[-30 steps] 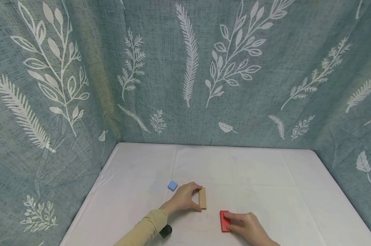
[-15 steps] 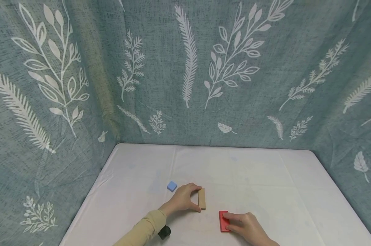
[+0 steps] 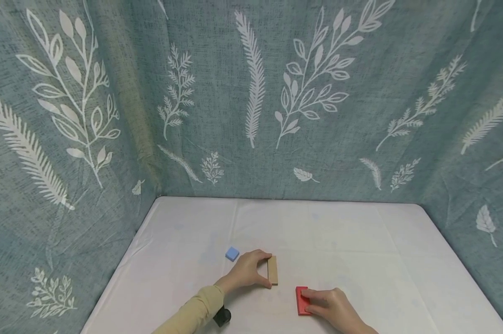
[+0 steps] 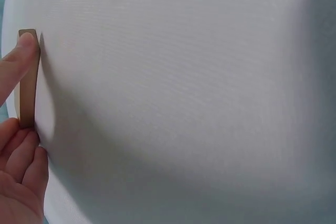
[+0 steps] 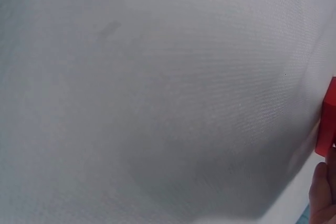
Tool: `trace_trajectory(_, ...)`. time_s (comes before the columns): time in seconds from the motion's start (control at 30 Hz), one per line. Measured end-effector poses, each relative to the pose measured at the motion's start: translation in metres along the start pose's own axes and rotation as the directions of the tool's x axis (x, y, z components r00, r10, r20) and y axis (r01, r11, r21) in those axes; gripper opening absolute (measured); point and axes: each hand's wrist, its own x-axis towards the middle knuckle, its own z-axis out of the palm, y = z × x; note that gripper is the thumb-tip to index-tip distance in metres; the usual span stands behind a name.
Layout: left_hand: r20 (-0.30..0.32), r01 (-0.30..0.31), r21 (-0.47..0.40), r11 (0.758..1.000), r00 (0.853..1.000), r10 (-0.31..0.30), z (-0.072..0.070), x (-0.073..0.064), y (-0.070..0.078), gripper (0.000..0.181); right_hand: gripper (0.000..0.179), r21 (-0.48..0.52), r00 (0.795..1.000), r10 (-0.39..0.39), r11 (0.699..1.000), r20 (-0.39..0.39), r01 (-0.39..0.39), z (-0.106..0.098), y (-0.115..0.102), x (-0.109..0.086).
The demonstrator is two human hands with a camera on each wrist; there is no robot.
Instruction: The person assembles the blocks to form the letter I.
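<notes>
My left hand (image 3: 247,269) spans a narrow tan wooden block (image 3: 272,270) on the white tabletop, thumb at its near end and fingers at its far end. In the left wrist view the thumb presses one end of this block (image 4: 28,87), and the fingertips curl at the other. To the right and nearer, my right hand (image 3: 336,306) pinches a flat red rectangular block (image 3: 300,302) by its right side. Only an edge of the red block (image 5: 326,129) and some fingers show in the right wrist view. The two blocks lie apart.
A small blue square block (image 3: 232,253) lies just beyond the left hand. Something small and black (image 3: 222,317) shows beside the left sleeve (image 3: 197,308). Blue-green curtains (image 3: 218,93) with white leaf prints stand around the table (image 3: 343,232).
The head view shifts very slightly, moving everything a little to the left in it. Both hands keep their hold, and the blocks stay where they were.
</notes>
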Motion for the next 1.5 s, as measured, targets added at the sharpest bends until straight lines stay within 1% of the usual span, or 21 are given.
trace_trajectory(0.13, 0.008, 0.015, -0.005, 1.000, 1.000, -0.015, 0.000, 0.001, 0.000, 0.075, 0.037, 0.011, 1.000, 0.011, 1.000, 0.018, -0.011, 0.000, 0.000, 0.001)
trace_trajectory(0.23, 0.010, 0.021, -0.015, 1.000, 1.000, -0.021, 0.000, 0.003, -0.001, 0.075, 0.037, 0.012, 1.000, 0.000, 1.000, 0.019, 0.000, 0.000, 0.001, 0.001)
trace_trajectory(0.43, -0.005, -0.009, -0.018, 1.000, 1.000, 0.009, -0.005, 0.007, 0.001, 0.076, 0.036, 0.008, 1.000, -0.019, 1.000, 0.011, 0.018, 0.000, 0.002, 0.000)
trace_trajectory(0.63, -0.011, -0.016, -0.039, 0.999, 1.000, 0.015, -0.012, 0.011, 0.006, 0.075, 0.038, 0.029, 0.999, 0.006, 1.000, 0.035, -0.007, 0.000, 0.001, 0.001)
trace_trajectory(0.9, -0.015, -0.005, -0.045, 0.999, 1.000, 0.004, -0.023, 0.015, 0.014, 0.074, 0.038, 0.029, 0.999, 0.021, 0.999, 0.040, -0.023, 0.000, -0.001, 0.002)
trace_trajectory(1.0, -0.022, -0.001, -0.038, 0.999, 1.000, 0.000, -0.026, 0.018, 0.018, 0.074, 0.036, 0.020, 0.999, 0.014, 1.000, 0.032, -0.014, -0.001, -0.002, 0.002)
trace_trajectory(1.1, -0.031, -0.011, -0.036, 0.999, 0.999, 0.009, -0.031, 0.020, 0.022, 0.074, 0.035, 0.004, 1.000, -0.001, 1.000, 0.019, 0.001, -0.001, -0.001, 0.001)
trace_trajectory(1.23, -0.039, -0.035, -0.017, 0.999, 0.999, 0.034, -0.036, 0.023, 0.030, 0.073, 0.035, -0.005, 1.000, -0.003, 1.000, 0.019, 0.003, -0.002, -0.001, 0.001)
trace_trajectory(1.33, -0.038, -0.040, -0.004, 0.999, 0.998, 0.040, -0.040, 0.026, 0.036, 0.073, 0.035, -0.003, 1.000, 0.001, 1.000, 0.025, -0.001, -0.002, -0.001, 0.001)
trace_trajectory(1.5, -0.043, -0.039, -0.029, 0.999, 0.998, 0.038, -0.048, 0.030, 0.046, 0.073, 0.034, -0.008, 1.000, -0.013, 1.000, 0.017, 0.013, -0.002, 0.000, 0.001)
